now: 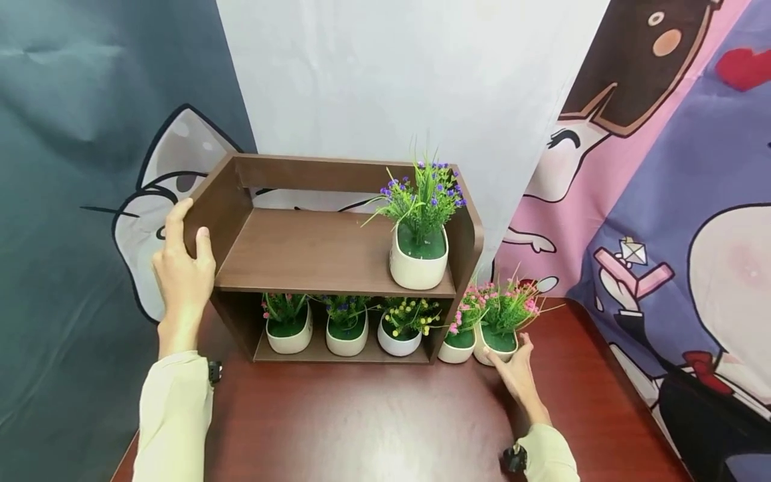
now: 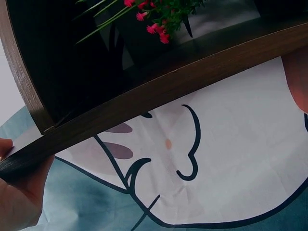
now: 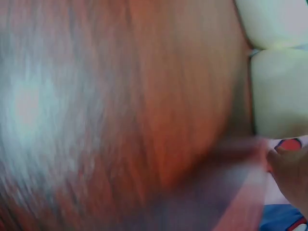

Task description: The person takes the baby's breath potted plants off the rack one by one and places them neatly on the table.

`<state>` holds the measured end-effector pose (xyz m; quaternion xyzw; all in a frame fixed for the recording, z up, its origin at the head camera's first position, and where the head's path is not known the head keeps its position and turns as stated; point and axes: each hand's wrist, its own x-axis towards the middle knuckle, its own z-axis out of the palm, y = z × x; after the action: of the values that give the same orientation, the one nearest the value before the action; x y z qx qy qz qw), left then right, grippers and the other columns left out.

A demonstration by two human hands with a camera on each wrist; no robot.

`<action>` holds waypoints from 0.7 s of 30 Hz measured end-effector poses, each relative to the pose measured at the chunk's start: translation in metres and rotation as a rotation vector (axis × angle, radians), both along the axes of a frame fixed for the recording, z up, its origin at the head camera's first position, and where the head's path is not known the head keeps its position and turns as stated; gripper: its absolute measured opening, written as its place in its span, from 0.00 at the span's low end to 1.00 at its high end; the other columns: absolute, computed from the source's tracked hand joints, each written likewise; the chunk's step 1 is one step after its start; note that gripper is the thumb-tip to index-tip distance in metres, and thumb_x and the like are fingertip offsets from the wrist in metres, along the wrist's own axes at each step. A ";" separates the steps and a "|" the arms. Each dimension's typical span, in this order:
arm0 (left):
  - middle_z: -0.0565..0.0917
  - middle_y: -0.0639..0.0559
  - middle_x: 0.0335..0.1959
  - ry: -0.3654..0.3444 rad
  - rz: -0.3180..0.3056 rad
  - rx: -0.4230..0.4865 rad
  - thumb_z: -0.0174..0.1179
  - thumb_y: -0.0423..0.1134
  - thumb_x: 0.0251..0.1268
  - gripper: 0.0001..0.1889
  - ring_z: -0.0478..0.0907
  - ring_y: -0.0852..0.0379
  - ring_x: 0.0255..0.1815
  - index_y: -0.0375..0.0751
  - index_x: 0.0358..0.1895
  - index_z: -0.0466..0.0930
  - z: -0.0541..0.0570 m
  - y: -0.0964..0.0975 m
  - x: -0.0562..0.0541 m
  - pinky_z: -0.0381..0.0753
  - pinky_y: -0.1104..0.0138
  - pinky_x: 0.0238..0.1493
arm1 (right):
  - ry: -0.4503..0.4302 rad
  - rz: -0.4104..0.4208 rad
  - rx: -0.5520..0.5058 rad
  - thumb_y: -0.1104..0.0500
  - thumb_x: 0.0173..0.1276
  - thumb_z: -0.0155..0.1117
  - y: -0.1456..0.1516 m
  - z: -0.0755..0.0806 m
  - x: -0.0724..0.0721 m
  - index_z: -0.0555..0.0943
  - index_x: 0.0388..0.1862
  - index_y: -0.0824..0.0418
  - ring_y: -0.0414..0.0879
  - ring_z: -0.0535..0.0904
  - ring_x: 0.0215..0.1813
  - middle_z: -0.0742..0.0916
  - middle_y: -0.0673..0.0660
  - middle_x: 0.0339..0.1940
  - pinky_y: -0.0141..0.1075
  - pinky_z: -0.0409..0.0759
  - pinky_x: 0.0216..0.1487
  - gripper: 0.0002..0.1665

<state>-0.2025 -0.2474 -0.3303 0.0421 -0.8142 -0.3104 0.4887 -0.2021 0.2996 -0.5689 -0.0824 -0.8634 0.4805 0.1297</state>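
Observation:
A brown two-tier wooden shelf stands on the table. My left hand grips its left side panel near the top, with the thumb inside and the fingers outside; the left wrist view shows that hand around the panel's edge. Right of the shelf, my right hand holds a pink-flowered potted plant, thumb at the front of the white pot and fingers along its right side. Another pink-flowered potted plant stands between it and the shelf. The right wrist view is blurred.
A purple-flowered potted plant sits on the upper tier at the right. Below it stand red-flowered, blue-flowered and yellow-flowered potted plants. The red-brown table meets printed cloth at the back and right.

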 end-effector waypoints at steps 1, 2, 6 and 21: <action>0.79 0.30 0.32 -0.002 -0.002 -0.001 0.52 0.36 0.66 0.22 0.60 0.41 0.13 0.54 0.63 0.68 -0.001 0.000 0.001 0.58 0.50 0.23 | 0.033 -0.017 -0.014 0.51 0.56 0.68 -0.002 0.003 0.003 0.43 0.68 0.71 0.64 0.55 0.66 0.54 0.74 0.68 0.52 0.52 0.64 0.56; 0.78 0.29 0.30 -0.004 -0.004 -0.001 0.52 0.36 0.66 0.22 0.60 0.40 0.13 0.54 0.63 0.68 -0.001 -0.001 0.001 0.58 0.50 0.23 | 0.073 -0.037 -0.031 0.52 0.58 0.67 -0.004 0.007 0.006 0.43 0.68 0.72 0.65 0.53 0.68 0.52 0.72 0.70 0.53 0.51 0.64 0.54; 0.76 0.28 0.26 -0.012 -0.002 0.000 0.51 0.38 0.66 0.22 0.62 0.36 0.13 0.56 0.63 0.68 -0.001 -0.003 0.002 0.58 0.48 0.23 | 0.265 -0.100 -0.088 0.57 0.61 0.65 -0.019 0.031 0.021 0.51 0.68 0.69 0.60 0.55 0.69 0.54 0.64 0.73 0.49 0.53 0.65 0.45; 0.71 0.31 0.17 -0.029 0.003 0.004 0.49 0.39 0.68 0.22 0.59 0.39 0.13 0.56 0.65 0.66 0.000 0.001 0.003 0.57 0.50 0.25 | 0.958 0.106 -0.322 0.57 0.55 0.67 -0.107 0.147 0.089 0.65 0.51 0.86 0.58 0.74 0.56 0.76 0.79 0.51 0.38 0.66 0.59 0.38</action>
<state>-0.2000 -0.2467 -0.3308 0.0489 -0.8205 -0.3108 0.4772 -0.1127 0.1922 -0.4216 0.1724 -0.6248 0.5974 0.4723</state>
